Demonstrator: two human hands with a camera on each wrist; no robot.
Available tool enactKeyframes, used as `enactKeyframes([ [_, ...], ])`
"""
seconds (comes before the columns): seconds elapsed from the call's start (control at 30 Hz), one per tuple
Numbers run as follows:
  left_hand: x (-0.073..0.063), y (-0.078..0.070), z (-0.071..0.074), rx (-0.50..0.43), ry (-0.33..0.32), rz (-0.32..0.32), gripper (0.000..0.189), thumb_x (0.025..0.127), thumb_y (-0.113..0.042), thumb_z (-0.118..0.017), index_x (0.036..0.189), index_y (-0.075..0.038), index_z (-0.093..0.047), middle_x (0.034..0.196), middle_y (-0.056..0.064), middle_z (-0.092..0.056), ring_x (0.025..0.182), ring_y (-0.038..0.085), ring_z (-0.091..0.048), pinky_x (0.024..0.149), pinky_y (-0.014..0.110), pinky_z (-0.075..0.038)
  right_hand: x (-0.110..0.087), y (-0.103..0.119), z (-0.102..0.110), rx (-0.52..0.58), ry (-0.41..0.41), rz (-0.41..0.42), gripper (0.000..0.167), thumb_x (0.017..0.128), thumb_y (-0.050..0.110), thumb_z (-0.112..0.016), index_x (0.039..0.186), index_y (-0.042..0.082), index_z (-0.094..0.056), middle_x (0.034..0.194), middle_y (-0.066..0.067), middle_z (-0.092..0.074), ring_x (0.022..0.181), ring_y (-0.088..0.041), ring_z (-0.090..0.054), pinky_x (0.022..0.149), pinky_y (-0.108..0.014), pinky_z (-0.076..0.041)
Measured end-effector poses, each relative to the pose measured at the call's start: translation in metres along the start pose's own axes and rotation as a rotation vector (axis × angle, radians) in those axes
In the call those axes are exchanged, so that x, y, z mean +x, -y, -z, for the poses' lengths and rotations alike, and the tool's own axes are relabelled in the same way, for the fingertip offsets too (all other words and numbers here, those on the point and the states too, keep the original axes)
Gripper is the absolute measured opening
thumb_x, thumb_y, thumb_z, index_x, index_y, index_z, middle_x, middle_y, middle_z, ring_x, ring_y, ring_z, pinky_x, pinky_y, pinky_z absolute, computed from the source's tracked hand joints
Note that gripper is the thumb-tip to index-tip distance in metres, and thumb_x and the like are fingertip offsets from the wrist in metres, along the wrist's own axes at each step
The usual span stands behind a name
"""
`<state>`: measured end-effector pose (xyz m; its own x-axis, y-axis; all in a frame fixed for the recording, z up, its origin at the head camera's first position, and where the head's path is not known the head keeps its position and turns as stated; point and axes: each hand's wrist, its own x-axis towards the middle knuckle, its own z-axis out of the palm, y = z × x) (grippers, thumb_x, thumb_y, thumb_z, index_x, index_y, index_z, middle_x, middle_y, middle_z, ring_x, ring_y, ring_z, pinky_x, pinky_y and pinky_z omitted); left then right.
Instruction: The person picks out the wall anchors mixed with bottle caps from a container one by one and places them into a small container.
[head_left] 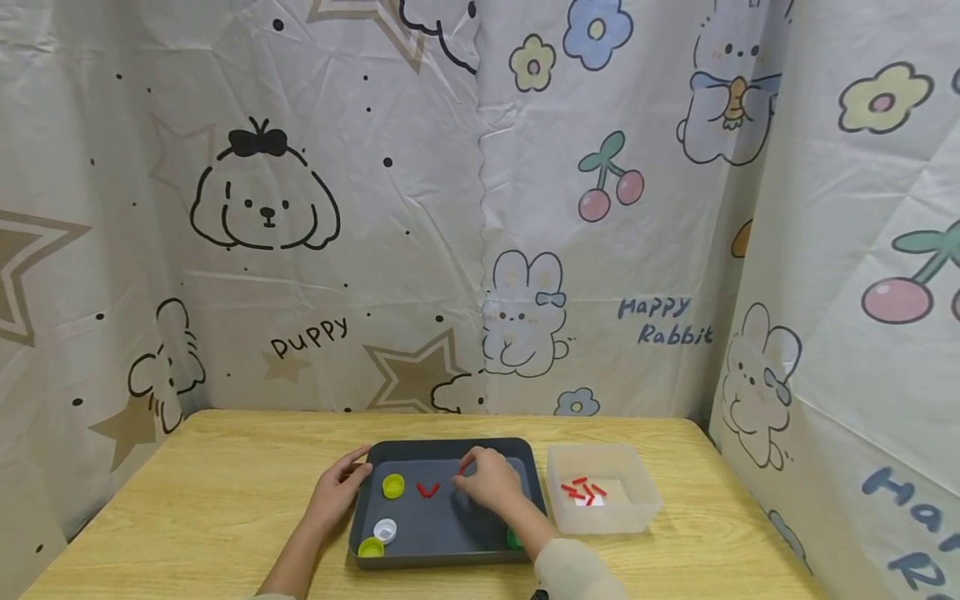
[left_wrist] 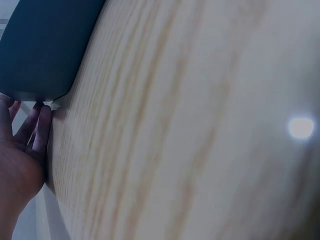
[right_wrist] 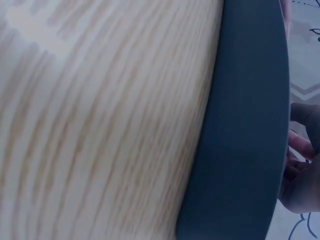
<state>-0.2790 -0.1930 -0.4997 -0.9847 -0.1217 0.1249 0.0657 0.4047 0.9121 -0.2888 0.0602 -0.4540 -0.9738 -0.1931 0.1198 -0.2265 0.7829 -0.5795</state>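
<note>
The left hand (head_left: 337, 493) touches a dark-grey rectangular tray (head_left: 438, 527) with relaxed fingers, likely steadying it; the right hand (head_left: 491, 481) apparently pinches a slim red stick (head_left: 461, 472).

Free room in the tray (head_left: 442, 525) between white cap (head_left: 385, 531) and right forearm (head_left: 532, 527), behind a raised rim (head_left: 442, 561)

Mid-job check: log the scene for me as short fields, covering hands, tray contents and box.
Left hand: touching the left side of the dark tray
Right hand: over the tray, pinching a small red stick
Tray contents: two loose red sticks in a V; two yellow caps; one white cap; a green item, partly hidden by the right arm
Box: translucent, right of the tray, several red sticks inside
Surface: wood-grain table
</note>
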Motion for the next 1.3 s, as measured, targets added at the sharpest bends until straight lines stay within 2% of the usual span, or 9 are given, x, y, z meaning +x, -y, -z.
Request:
enactKeyframes([
  [0.23,0.0,0.002,0.0,0.001,-0.011,-0.009,0.042,0.095,-0.026,-0.055,0.134,-0.011,-0.052,0.115,0.015,-0.063,0.103,0.021,-0.057,0.086,0.031,-0.045,-0.001,-0.004,0.008,-0.001,-0.003,-0.004,0.024,0.08,0.027,-0.072,0.098,0.013,-0.066,0.102,-0.011,-0.063,0.068,-0.016,-0.052,0.06,-0.039,-0.041],
  [0.43,0.001,0.005,-0.001,-0.008,-0.009,-0.003,0.041,0.095,-0.025,-0.054,0.134,-0.012,-0.052,0.116,0.015,-0.063,0.099,0.018,-0.057,0.081,0.027,-0.045,-0.003,-0.006,0.015,-0.004,-0.008,0.001,0.024,0.08,0.026,-0.072,0.099,0.012,-0.066,0.102,-0.011,-0.065,0.067,-0.016,-0.053,0.058,-0.035,-0.041],
  [0.57,0.002,0.006,-0.001,-0.007,-0.005,0.005,0.04,0.095,-0.024,-0.053,0.134,-0.013,-0.052,0.116,0.015,-0.062,0.099,0.018,-0.056,0.079,0.027,-0.045,-0.004,-0.007,0.02,-0.023,-0.023,-0.002,0.026,0.079,0.028,-0.073,0.1,0.013,-0.066,0.104,-0.01,-0.065,0.076,-0.02,-0.058,0.062,-0.037,-0.044],
  [0.73,0.001,0.006,-0.001,-0.002,-0.004,0.003,0.04,0.095,-0.024,-0.053,0.134,-0.013,-0.052,0.116,0.016,-0.063,0.097,0.018,-0.056,0.078,0.028,-0.045,-0.005,-0.009,0.027,-0.048,-0.047,0.004,0.026,0.077,0.029,-0.074,0.097,0.013,-0.067,0.095,-0.006,-0.067,0.077,-0.019,-0.059,0.064,-0.037,-0.045],
  [0.97,0.001,0.004,-0.002,-0.013,-0.001,0.008,0.041,0.095,-0.025,-0.053,0.134,-0.012,-0.052,0.116,0.016,-0.062,0.094,0.017,-0.055,0.074,0.026,-0.045,-0.005,-0.014,0.036,-0.024,-0.059,0.052,0.025,0.078,0.026,-0.073,0.096,0.009,-0.067,0.072,0.002,-0.056,0.063,-0.011,-0.048,0.055,-0.027,-0.038],
  [1.1,0.001,0.004,-0.002,-0.025,0.004,0.011,0.041,0.095,-0.026,-0.053,0.134,-0.012,-0.052,0.117,0.017,-0.061,0.092,0.017,-0.055,0.069,0.025,-0.046,-0.006,-0.015,0.043,-0.028,-0.07,0.059,0.026,0.078,0.026,-0.072,0.096,0.008,-0.067,0.071,0.002,-0.054,0.062,-0.01,-0.046,0.055,-0.025,-0.037],
  [1.3,0.002,0.004,-0.002,-0.032,0.005,0.011,0.041,0.095,-0.024,-0.053,0.134,-0.012,-0.052,0.116,0.017,-0.061,0.09,0.017,-0.054,0.067,0.025,-0.046,-0.007,-0.018,0.051,-0.039,-0.084,0.022,0.026,0.078,0.028,-0.073,0.096,0.011,-0.067,0.073,0.003,-0.055,0.064,-0.011,-0.047,0.055,-0.026,-0.036],
])
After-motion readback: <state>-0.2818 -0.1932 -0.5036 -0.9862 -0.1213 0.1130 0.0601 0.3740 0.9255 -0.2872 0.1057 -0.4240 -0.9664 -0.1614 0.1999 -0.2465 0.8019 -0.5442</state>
